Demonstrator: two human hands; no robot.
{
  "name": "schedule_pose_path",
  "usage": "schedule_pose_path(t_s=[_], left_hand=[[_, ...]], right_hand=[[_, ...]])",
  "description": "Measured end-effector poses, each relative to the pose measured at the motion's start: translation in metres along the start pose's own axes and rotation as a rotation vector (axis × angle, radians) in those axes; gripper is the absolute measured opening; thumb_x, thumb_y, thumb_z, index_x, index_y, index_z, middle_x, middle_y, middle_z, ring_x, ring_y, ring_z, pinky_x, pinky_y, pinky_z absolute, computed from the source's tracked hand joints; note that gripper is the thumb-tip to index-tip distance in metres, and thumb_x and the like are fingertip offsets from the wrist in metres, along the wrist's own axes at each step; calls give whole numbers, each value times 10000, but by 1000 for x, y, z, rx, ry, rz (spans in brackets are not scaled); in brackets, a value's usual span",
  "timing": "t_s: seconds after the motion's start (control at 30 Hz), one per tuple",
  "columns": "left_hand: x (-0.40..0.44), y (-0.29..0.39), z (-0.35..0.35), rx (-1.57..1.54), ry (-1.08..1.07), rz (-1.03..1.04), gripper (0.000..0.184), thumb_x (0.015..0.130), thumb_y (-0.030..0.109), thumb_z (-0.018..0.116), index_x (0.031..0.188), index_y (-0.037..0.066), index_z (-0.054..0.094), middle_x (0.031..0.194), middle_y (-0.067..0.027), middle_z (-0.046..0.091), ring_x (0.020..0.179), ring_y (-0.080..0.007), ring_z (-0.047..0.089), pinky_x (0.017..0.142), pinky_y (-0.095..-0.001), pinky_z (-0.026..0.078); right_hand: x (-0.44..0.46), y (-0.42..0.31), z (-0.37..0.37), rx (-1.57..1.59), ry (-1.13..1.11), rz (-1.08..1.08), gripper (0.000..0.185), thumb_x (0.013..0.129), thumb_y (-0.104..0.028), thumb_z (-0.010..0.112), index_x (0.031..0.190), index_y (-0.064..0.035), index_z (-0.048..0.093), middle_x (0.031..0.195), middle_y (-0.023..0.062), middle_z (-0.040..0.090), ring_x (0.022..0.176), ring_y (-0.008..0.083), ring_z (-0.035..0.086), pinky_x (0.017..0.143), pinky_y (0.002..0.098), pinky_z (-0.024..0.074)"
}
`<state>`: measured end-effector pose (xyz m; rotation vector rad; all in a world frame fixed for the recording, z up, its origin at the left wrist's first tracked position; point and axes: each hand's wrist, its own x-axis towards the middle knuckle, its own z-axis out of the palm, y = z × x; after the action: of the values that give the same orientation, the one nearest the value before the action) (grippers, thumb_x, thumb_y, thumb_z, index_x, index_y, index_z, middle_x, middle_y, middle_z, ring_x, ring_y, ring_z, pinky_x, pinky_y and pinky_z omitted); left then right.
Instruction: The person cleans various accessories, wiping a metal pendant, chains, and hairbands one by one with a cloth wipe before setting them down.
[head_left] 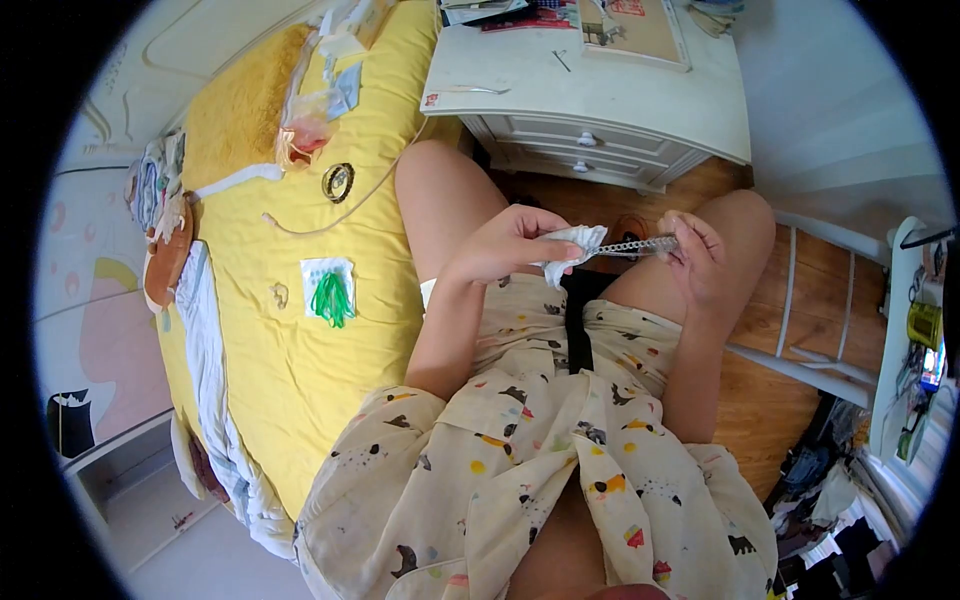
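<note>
A silver chain [632,245] is stretched between my two hands above my lap. My left hand [517,243] is closed on a crumpled white cloth or tissue [577,250], and the chain's left end runs into it. With its fingers pinched together, my right hand [694,256] holds the chain's other end. Whatever part of the chain lies inside the white piece is hidden.
At my left is a bed with a yellow sheet [350,400], holding green ribbons [331,299], a dark round bracelet [338,182] and a pale cord [345,215]. Ahead stands a white cabinet [520,55] with tweezers [480,90]. A white ladder-like frame [788,290] is at the right.
</note>
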<state>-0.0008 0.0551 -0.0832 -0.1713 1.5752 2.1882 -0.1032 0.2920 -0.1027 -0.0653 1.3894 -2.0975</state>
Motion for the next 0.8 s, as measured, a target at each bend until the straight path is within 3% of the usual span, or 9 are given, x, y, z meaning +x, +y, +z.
schedule_pose_path(t_s=[0.23,0.43,0.53,0.67,0.8], left_hand=[[-14,5,-8,-47,151,13,164,826,121,655,907,-20,642,771,-25,644,670,-65,588,599,-197,461],[-14,9,-2,-14,166,10,139,830,134,645,860,-1,636,756,-3,613,675,-56,541,598,-206,426],[-7,7,0,-20,134,17,141,834,132,642,871,-4,638,755,-6,618,669,-57,548,597,-206,431],[4,2,5,-42,86,15,157,844,131,636,911,-11,643,780,-20,639,675,-63,574,605,-200,448],[11,-3,8,-24,55,36,175,848,126,633,947,-18,643,810,-30,654,691,-66,590,620,-196,462]], right_hand=[[16,14,-7,-350,-254,49,169,918,-211,535,907,-58,607,703,-73,470,600,19,357,528,163,277],[13,10,14,-455,-286,52,279,948,-237,473,1116,-35,566,657,-89,368,571,6,305,500,157,244],[11,9,14,-387,-370,167,274,935,-252,503,1149,-101,582,722,-103,456,624,12,354,523,165,273],[11,26,15,-257,-449,190,264,945,-257,482,1102,-73,587,714,-97,440,619,14,339,529,173,271],[12,27,20,-244,-511,221,223,952,-253,466,864,-53,510,676,-71,392,570,8,316,483,169,246]])
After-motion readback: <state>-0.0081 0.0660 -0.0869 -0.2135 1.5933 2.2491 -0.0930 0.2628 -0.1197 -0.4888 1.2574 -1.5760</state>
